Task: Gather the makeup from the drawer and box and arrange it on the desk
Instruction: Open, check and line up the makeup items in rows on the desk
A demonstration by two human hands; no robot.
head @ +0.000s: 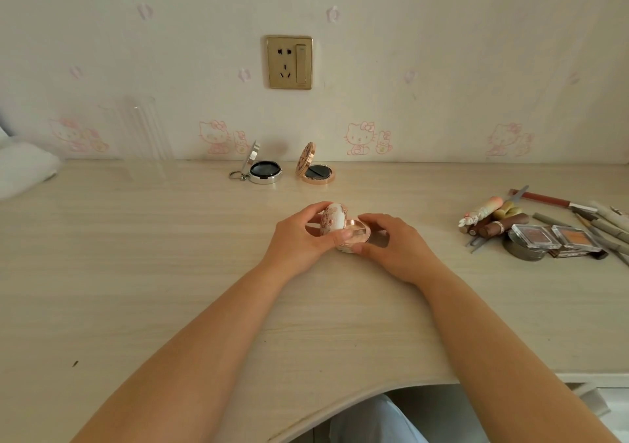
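Rose-gold compact (pixel 343 230) sits at mid-bench (pixel 136 255), its floral lid raised; the left grip (pixel 301 238) pinches the lid, the right grip (pixel 391 245) curls round the base, largely hiding it. Two open compacts (pixel 265 170) stand near the wall. Pencils (pixel 609 224) at right are cut off.

On the desk (pixel 136 272), two open compacts (pixel 264 168) (pixel 316 168) stood side by side at the back, near the wall under the socket (pixel 289 62). Before them, mid-desk, both hands (pixel 303 235) (pixel 391 245) held a third compact (pixel 343 230). A makeup pile (pixel 544 231) lay at the right.
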